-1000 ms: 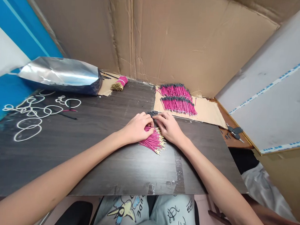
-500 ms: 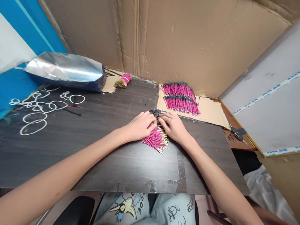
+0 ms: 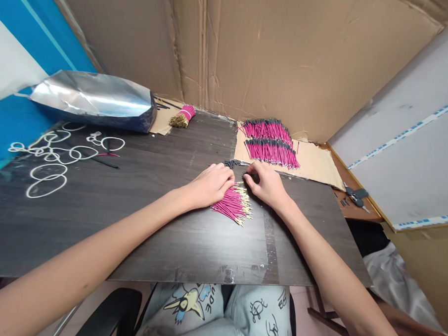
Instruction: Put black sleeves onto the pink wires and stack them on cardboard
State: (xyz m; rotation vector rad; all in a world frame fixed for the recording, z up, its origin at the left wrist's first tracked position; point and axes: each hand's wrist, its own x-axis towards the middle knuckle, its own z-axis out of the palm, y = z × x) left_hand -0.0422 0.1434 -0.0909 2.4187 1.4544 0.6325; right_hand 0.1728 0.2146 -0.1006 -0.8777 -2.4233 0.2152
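A loose pile of short pink wires with gold tips (image 3: pixel 232 206) lies on the dark wooden board (image 3: pixel 140 219). My left hand (image 3: pixel 210 184) rests on the pile's far left edge, fingers curled together on the wires. My right hand (image 3: pixel 266 182) sits just right of the pile, its fingertips pinched on a small dark piece. A small heap of black sleeves (image 3: pixel 231 163) lies just beyond both hands. Two rows of finished pink wires with black ends (image 3: pixel 271 145) lie on a cardboard sheet (image 3: pixel 316 167) behind.
A silver foil bag (image 3: pixel 93 100) lies at the back left. White rubber rings (image 3: pixel 49 160) are scattered at the left. A banded pink wire bundle (image 3: pixel 183 116) lies at the back. Keys (image 3: pixel 356 196) rest at the right edge. Cardboard walls stand behind.
My right hand has drawn slightly away from the left, and a gap now shows between them above the pile. The view shifted a little.
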